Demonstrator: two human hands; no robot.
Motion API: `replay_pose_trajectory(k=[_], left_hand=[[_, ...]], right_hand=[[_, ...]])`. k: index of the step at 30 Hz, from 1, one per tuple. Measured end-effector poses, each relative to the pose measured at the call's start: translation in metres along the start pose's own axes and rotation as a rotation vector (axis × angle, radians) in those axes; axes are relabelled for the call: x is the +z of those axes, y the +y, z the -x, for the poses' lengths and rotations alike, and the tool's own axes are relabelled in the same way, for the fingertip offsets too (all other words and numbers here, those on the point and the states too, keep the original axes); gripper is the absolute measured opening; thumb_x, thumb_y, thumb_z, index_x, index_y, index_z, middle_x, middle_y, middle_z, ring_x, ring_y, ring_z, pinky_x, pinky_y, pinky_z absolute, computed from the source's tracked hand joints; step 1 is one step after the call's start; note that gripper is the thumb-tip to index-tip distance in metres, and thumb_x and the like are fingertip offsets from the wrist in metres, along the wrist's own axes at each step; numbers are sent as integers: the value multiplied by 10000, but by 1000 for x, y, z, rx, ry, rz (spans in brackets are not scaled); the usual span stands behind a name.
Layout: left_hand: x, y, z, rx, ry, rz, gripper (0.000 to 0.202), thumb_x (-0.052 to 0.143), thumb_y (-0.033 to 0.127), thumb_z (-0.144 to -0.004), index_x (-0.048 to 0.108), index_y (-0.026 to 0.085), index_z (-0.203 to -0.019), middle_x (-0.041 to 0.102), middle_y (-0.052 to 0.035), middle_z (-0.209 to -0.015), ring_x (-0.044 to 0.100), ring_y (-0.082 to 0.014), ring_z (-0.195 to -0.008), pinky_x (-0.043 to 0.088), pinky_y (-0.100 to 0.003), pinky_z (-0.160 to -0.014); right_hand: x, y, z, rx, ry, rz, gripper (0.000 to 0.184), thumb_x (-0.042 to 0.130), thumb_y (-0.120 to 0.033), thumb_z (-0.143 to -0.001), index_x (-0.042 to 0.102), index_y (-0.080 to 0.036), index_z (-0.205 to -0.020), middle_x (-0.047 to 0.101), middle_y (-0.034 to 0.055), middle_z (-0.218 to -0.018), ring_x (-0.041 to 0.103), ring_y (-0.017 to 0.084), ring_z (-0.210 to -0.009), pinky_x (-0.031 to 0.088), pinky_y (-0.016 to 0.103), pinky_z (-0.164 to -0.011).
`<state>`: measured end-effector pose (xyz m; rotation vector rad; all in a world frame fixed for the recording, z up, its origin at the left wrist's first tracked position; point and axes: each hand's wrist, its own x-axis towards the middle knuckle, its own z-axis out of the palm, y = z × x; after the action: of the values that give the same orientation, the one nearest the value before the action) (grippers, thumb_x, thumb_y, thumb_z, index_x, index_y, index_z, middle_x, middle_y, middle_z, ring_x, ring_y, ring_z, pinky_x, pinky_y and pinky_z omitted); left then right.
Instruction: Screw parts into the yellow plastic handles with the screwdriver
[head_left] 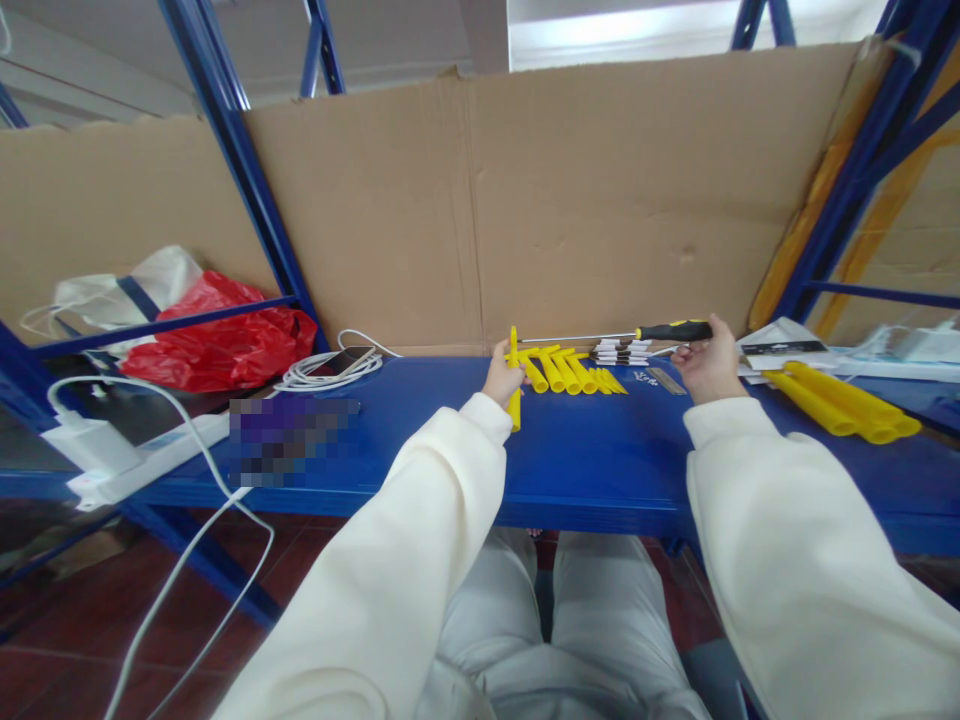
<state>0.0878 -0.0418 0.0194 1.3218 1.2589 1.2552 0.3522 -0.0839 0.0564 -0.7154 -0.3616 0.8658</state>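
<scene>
My left hand [501, 378] is closed round a yellow plastic tube [514, 404] held upright over the blue shelf [585, 460]. My right hand [709, 365] grips the black and yellow handle of a long screwdriver [671, 331], whose metal shaft points left toward the tube's top. Between my hands several yellow tubes [566, 372] lie in a row on the shelf, with several small white and black parts [621, 351] beside them.
More yellow tubes [844, 403] lie at the right near white packets [784, 345]. A phone on coiled white cable [337, 366], a red bag [217, 335], a white bag and a white power strip [127, 455] sit at the left. Cardboard [585, 200] backs the shelf; blue rack posts stand either side.
</scene>
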Motion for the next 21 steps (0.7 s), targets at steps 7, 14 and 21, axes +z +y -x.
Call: replay_pose_trajectory(k=[7, 14, 21], left_hand=[[0, 1, 2, 4, -3, 3, 697, 643, 71, -920, 444, 272, -1556, 698, -59, -1069, 618, -64, -572, 388, -143, -467], [0, 1, 1, -5, -11, -1, 757, 696, 71, -888, 442, 294, -1565, 707, -53, -1068, 646, -82, -595, 417, -159, -496], [1, 3, 3, -8, 4, 4, 740, 651, 65, -888, 439, 287, -1561, 706, -58, -1062, 662, -89, -605, 414, -149, -470]], right_hand=[[13, -6, 23, 39, 165, -38, 367, 438, -241, -1080, 392, -244, -716, 254, -94, -455, 239, 69, -364, 233, 139, -284], [14, -7, 22, -11, 194, -48, 363, 459, -205, -1050, 359, -256, -705, 234, -89, -456, 218, 75, -368, 223, 147, -274], [14, -6, 22, -9, 183, -28, 363, 456, -201, -1035, 345, -258, -694, 231, -82, -460, 207, 82, -373, 211, 158, -267]])
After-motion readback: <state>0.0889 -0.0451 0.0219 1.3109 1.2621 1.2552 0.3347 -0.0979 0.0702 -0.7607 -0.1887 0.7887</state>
